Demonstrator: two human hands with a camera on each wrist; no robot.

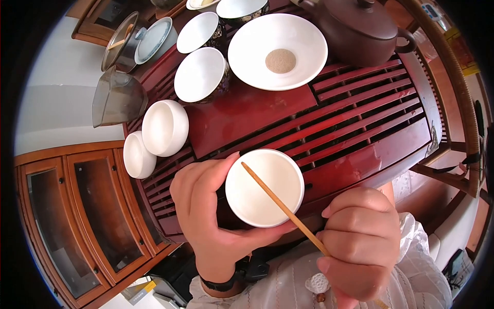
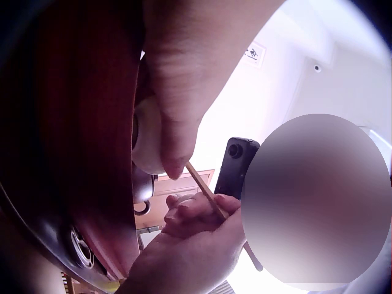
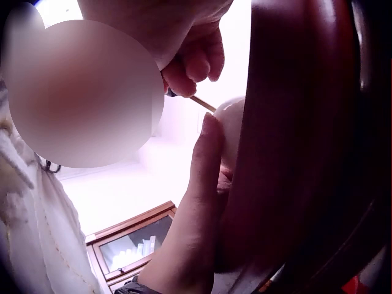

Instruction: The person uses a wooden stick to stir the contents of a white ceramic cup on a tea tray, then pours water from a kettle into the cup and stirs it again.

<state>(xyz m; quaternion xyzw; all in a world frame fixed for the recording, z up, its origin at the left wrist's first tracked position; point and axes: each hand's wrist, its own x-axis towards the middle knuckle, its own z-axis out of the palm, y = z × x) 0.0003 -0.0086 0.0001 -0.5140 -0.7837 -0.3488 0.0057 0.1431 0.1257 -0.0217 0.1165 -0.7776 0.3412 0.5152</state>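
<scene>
A white cup (image 1: 257, 201) is gripped by the left hand (image 1: 211, 216), thumb on the near side and fingers around its left side. The right hand (image 1: 360, 242) has its fingers curled round a thin wooden stick (image 1: 309, 234), whose tip lies over the cup's opening near the upper left rim. Whether the tip touches the cup, I cannot tell. In the left wrist view the left hand (image 2: 184, 79) holds the cup (image 2: 149, 138) beside the right hand (image 2: 190, 251) with the stick (image 2: 202, 184). The right wrist view shows the cup (image 3: 233, 131) at the left thumb.
The slatted red tea tray (image 1: 247, 113) bears two small white cups (image 1: 165, 127) at left, patterned bowls (image 1: 200, 74), a wide white bowl (image 1: 252, 56) with a round patterned centre, and a dark teapot (image 1: 360, 31) at the back right. A clear pitcher (image 1: 118, 98) stands at the tray's left edge.
</scene>
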